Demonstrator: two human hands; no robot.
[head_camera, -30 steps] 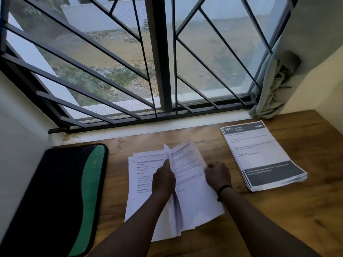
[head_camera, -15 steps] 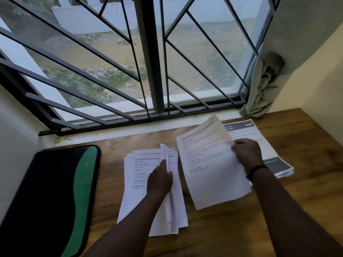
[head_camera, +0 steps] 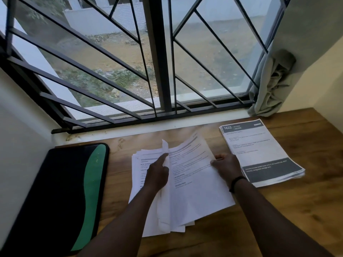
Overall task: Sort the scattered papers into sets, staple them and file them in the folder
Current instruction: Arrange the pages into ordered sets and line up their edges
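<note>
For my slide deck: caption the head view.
Left hand and right hand leaf through loose papers between folder and sorted stack.
</note>
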